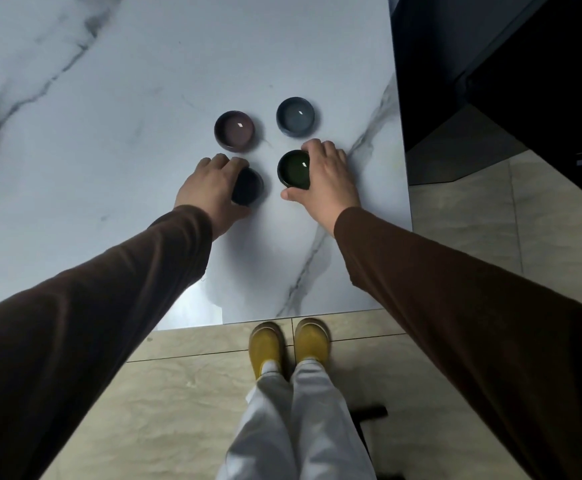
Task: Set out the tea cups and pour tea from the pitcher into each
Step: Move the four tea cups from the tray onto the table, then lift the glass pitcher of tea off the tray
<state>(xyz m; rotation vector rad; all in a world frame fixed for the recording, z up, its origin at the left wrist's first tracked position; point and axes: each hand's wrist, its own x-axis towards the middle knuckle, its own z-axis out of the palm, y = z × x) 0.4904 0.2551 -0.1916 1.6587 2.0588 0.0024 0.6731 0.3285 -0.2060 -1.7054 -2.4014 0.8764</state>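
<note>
Brown knit sleeves [85, 306] fill the lower left and lower right of the frame, soft and matte, running up from the corners toward the middle. Between them, low in the centre, pale loose trousers [293, 420] end in two rounded yellow shoes [287, 344] standing on glossy beige floor tiles [178, 393] with dark grout lines.

Above the shoes lies a white marble-patterned tabletop [144, 81], smooth and faintly reflective, crossed by grey veins; its straight right edge borders dark cabinetry in the upper right.

Four small round glazed cups sit in a loose square just right of centre. The left hand [209, 188] curls over the dark cup [248, 187] at the lower left of the square, fingers arched over its far rim and thumb below its near side, covering its left half; whether it truly grips or only rests on the cup cannot be told. The right hand [327, 178] cups the green cup [293, 169] from the right, fingertips bent against the far rim and thumb pressed at the near wall, so the fingers close around it. Its shiny dark green inside shows a small glint.

Farther up, apart from both hands, stand a purple-brown cup [234, 130] and a grey-blue cup [297, 117], each a shallow bowl shape with a thick rim and a glossy hollow.
</note>
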